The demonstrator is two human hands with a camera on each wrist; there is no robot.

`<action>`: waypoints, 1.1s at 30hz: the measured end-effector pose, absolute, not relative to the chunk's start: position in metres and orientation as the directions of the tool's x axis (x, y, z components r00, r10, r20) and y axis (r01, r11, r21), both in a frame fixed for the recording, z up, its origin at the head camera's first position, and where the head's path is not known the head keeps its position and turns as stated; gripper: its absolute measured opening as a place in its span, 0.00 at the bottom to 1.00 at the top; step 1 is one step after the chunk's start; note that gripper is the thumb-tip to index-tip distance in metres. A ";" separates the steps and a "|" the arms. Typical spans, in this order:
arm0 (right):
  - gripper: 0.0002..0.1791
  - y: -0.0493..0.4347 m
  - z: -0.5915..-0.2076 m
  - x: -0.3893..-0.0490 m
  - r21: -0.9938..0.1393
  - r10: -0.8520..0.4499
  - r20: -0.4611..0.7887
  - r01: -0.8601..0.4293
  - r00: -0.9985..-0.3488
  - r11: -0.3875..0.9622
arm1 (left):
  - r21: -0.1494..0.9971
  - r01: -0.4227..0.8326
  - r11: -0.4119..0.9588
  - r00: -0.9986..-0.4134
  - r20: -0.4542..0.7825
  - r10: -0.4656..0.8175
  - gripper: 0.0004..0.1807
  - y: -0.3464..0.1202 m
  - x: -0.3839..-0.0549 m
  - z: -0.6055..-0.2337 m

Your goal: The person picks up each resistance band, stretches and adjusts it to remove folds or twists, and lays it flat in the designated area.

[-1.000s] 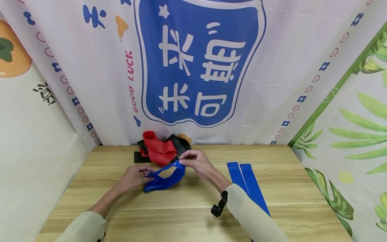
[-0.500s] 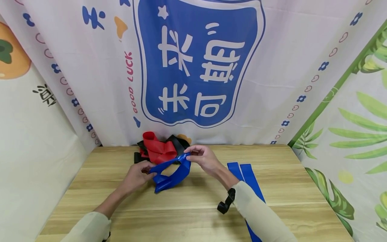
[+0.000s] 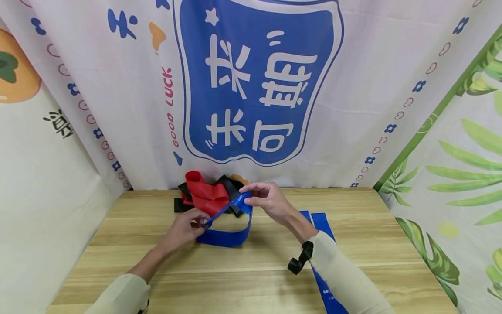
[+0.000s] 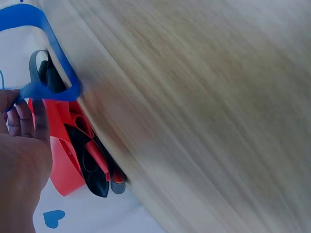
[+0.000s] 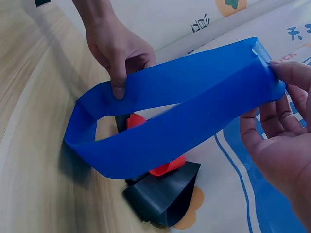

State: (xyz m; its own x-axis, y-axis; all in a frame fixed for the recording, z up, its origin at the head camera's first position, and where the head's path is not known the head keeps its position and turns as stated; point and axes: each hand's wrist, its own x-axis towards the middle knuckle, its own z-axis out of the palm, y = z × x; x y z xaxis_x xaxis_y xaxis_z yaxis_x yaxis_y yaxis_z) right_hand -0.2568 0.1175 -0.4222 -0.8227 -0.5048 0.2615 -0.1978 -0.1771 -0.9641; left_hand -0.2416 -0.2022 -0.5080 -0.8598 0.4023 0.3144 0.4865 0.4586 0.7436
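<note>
A blue loop band (image 3: 224,238), flat and stretchy-looking, is held up over the table between both hands. My left hand (image 3: 186,226) pinches its left side between thumb and fingers, and in the right wrist view the left thumb lies on the band's face. At the band's far right end, my right hand (image 3: 270,201) pinches the edge with thumb and fingertips. The loop (image 5: 194,126) hangs spread into a long oval in the right wrist view. White print shows near the right fingertips in the head view.
Behind the hands, red bands (image 3: 208,196) and black bands (image 3: 231,187) lie heaped at the table's back edge. Blue strips (image 3: 323,222) lie on the wooden table (image 3: 219,283) at right, partly under the right forearm. A printed curtain (image 3: 353,109) hangs behind.
Both hands have moved right and slightly away from the person, carrying the blue loop band. Its folded, twisted lower part has opened into a wider, smoother loop. The red and black heap has stayed put.
</note>
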 end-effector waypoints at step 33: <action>0.15 0.143 -0.389 -0.251 -0.944 -0.545 0.327 -0.240 -0.772 -0.226 | 0.707 0.383 0.595 -0.923 0.317 0.217 0.11 -0.197 -0.249 -0.514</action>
